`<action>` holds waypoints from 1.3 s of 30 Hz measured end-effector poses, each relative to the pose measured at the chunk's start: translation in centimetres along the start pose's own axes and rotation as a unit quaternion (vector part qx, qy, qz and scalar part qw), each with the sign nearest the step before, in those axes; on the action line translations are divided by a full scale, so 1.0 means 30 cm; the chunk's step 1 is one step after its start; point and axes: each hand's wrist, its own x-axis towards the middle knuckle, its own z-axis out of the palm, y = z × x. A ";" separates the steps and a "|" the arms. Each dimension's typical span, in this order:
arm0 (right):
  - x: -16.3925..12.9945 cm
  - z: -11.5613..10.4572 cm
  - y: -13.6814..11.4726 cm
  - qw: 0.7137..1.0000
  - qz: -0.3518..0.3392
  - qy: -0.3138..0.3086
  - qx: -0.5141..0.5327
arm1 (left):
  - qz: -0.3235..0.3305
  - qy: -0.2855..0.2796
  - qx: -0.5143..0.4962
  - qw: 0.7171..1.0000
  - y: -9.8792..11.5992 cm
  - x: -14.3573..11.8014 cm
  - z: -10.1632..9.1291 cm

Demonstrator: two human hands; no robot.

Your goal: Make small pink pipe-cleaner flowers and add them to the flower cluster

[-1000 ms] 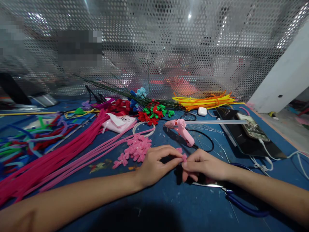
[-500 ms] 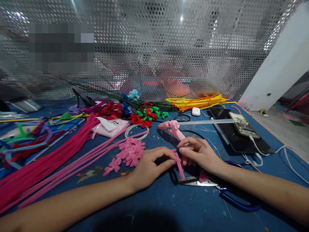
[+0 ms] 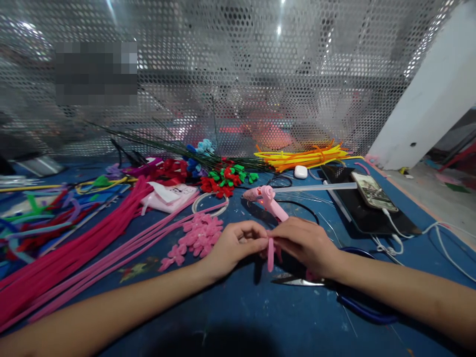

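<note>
The right hand (image 3: 310, 245) is now meeting the left hand (image 3: 236, 248) at the pink strip (image 3: 270, 258); half a second ago it was standing apart, more open. Two-handed handling of the strip is apparently under way. The left thumb and forefinger are pinching it, nearly gapless; the right fingertips are gripping its upper part just beside them. The free end is hanging below the fingertips, well inside the right edge of the table (image 3: 238, 312).
</note>
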 end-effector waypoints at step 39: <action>0.008 -0.019 -0.016 0.990 0.098 -0.069 -0.074 | -0.001 -0.085 0.103 0.991 0.014 -0.041 0.025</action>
